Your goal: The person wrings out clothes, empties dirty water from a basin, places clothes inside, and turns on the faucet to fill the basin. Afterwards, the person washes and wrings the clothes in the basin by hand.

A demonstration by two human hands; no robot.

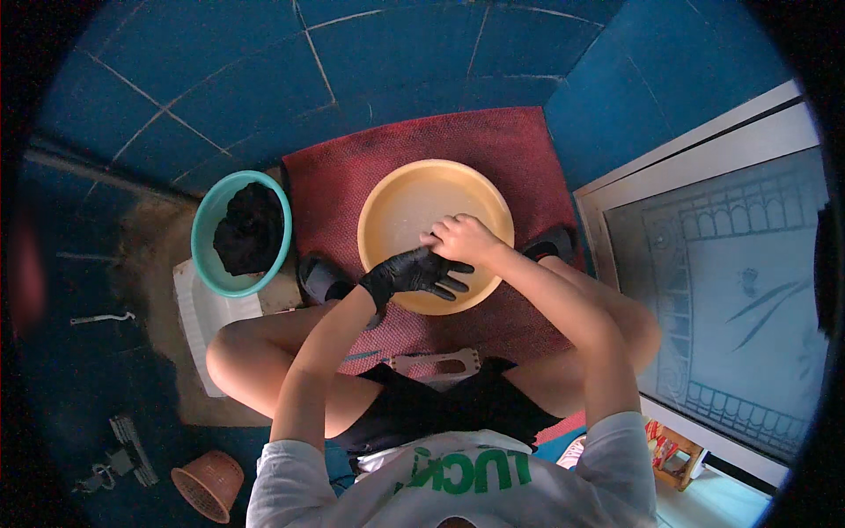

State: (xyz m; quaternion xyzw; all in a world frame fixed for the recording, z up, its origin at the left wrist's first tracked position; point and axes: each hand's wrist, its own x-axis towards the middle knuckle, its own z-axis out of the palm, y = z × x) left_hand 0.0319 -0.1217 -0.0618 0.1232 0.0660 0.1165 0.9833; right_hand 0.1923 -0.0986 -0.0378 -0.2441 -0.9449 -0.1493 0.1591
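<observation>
Over the yellow basin [377, 204] my left hand [414, 272] wears a black glove and points to the right. Its fingers are spread and hold nothing. Bare, my right hand [465, 239] is bent over the upper side of the gloved hand, its fingers closed on the black glove near a fingertip. Below both hands, cloudy pale water [415, 209] lies in the basin. The exact pinch point is partly hidden by my right fingers.
A turquoise basin [202, 231] with dark cloth [251, 231] stands left, beside a white tray [207, 326]. Under the yellow basin lies a red mat [327, 180]. Blue tiled walls [396, 62] rise beyond; a framed glass door [717, 282] is right. An orange basket [208, 486] sits lower left.
</observation>
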